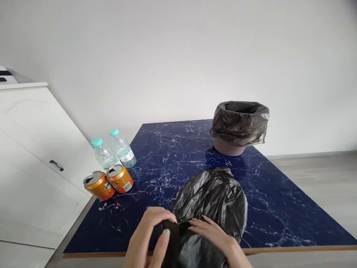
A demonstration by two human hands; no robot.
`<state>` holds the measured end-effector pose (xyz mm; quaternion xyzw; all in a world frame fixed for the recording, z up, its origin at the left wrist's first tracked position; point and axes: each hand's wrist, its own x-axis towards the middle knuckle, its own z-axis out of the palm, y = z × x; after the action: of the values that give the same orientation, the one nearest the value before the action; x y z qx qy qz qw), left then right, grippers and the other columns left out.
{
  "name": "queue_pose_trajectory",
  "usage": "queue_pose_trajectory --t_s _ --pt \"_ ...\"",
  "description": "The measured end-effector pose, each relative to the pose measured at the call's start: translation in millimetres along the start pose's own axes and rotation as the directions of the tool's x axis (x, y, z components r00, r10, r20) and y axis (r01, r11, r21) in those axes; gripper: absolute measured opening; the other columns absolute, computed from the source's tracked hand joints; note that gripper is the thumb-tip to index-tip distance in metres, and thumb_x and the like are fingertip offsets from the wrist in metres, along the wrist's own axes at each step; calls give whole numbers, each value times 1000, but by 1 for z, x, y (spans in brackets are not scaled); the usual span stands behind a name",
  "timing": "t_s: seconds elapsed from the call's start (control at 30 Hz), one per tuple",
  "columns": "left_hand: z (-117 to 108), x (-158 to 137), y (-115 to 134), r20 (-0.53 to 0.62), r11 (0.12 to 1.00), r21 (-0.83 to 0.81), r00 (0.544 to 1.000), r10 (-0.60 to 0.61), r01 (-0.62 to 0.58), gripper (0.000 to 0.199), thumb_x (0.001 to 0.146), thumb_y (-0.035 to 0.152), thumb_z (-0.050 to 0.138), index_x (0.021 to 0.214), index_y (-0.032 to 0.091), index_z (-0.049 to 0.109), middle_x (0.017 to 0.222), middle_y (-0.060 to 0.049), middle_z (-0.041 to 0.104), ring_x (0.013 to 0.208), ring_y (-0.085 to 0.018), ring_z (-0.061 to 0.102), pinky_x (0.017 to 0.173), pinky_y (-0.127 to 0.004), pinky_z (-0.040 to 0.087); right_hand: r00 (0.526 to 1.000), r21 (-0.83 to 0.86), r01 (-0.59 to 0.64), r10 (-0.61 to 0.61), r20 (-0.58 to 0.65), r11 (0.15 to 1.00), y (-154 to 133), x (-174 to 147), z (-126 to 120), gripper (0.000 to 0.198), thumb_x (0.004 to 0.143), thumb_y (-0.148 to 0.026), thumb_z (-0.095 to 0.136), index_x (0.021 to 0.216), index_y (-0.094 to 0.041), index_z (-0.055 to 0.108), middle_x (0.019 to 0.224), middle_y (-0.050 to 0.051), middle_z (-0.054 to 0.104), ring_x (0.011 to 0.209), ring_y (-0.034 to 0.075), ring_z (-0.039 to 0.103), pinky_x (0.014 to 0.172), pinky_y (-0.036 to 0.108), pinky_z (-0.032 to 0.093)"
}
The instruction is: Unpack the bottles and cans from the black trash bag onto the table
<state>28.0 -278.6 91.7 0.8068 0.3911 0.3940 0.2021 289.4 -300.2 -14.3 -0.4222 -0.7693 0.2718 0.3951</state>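
Note:
A black plastic trash bag lies bunched at the front edge of the blue table, its near part hanging toward me. My left hand is curled around the dark left side of the bag, thumb on the near side and fingers over the top; some fingertips are hidden. On the right of the bag, my right hand rests with its fingers stretched out flat over the plastic. What lies beneath the bag between my hands cannot be made out.
On the blue marbled table, a bin lined with a black bag stands at back right. Two orange cans and two clear bottles with teal caps stand at left. A white cabinet is beside them.

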Motion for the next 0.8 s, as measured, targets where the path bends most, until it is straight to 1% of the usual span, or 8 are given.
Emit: queue_pose_trajectory --t_s 0.07,0.13,0.23,0.33,0.5,0.6,0.7,0.8 --pt "4 5 -1 -53 1000 14 999 1 0 29 112 20 41 135 31 55 132 -10 68 123 -25 67 102 -39 61 924 382 -315 373 -87 869 7 -3 -12 60 102 -67 56 143 -26 73 134 11 78 128 35 73 107 50 62" --pt "13 12 -2 -52 996 63 997 60 -56 32 110 18 45 139 29 53 145 -12 62 134 -26 62 110 -43 59 739 692 -455 671 -57 560 12 0 -25 66 102 -70 49 141 -23 73 129 13 80 122 36 76 99 51 66" --pt "31 32 -2 151 961 163 968 201 -225 40 109 21 54 148 28 50 162 -12 53 154 -31 47 121 -52 51 538 887 -422 839 78 188 14 12 -42 68 98 -71 55 140 -21 72 128 13 80 120 37 77 95 53 68" --pt "51 59 -6 452 906 235 865 219 -352 52 113 38 53 163 28 43 176 -8 39 165 -36 30 128 -60 43 496 901 -417 860 119 116 10 21 -56 67 94 -66 66 142 -19 69 128 14 80 123 38 76 97 54 67" --pt "78 87 -26 551 888 306 824 128 -343 63 115 55 38 173 31 31 180 -2 28 168 -37 16 133 -69 30 513 674 -422 773 -373 606 -12 14 -90 90 91 -63 73 167 -25 41 165 11 54 151 37 53 120 53 52" --pt "91 90 -36 544 884 311 828 136 -349 63 116 54 35 174 30 29 179 -2 29 169 -35 15 136 -67 25 554 103 -489 399 -731 866 -29 14 -98 88 98 -60 64 173 -30 27 179 9 31 163 41 32 130 64 35" --pt "103 90 -40 547 884 313 827 131 -347 64 117 49 35 175 25 24 180 -6 25 169 -33 15 137 -61 24 826 -449 -344 38 -562 825 -31 27 -77 69 109 -46 50 173 -33 29 181 7 26 167 41 18 132 72 23" --pt "109 92 -45 572 882 309 811 126 -355 63 118 38 33 176 24 14 181 -8 19 168 -32 15 137 -57 24 934 -645 -284 54 -352 710 -7 47 -42 69 111 -54 43 173 -29 29 179 12 29 167 47 14 124 83 24"
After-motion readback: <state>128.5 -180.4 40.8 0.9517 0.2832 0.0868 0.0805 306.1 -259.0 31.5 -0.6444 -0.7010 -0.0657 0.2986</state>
